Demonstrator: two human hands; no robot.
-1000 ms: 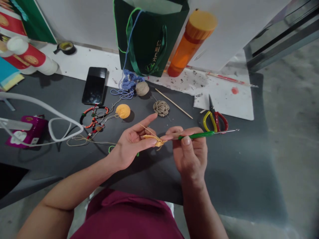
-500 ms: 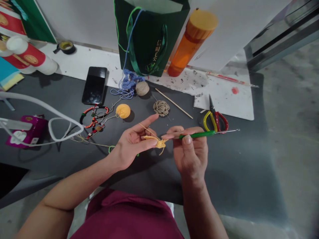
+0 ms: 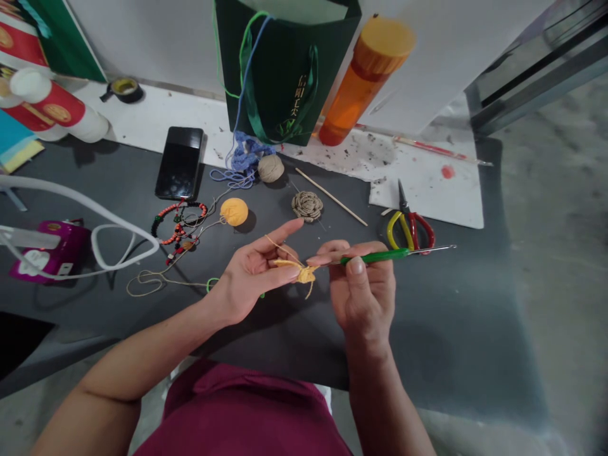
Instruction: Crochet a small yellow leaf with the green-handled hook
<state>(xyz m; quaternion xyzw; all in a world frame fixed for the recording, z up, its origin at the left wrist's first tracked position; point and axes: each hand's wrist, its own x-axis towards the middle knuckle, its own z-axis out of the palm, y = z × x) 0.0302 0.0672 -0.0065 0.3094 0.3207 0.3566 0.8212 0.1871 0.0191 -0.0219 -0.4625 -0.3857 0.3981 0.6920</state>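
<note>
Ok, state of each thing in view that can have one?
Left hand: pinching yellow crochet piece
Right hand: gripping green-handled hook
Scissors: lying flat, blades together
Black phone: lying flat, screen dark
Orange bottle: capped
Green bag: standing, top open
Yellow yarn ball: wound
Beige yarn ball: wound

Scissors lie behind the hook, right of the rosette.

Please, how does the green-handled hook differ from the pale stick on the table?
The green-handled hook is held in the right hand; the pale stick lies on the table. The hook has a green grip and a shiny shaft; the stick is pale all over. The hook is nearly level across the picture; the stick slants down rightward. Both are long and thin.
</note>
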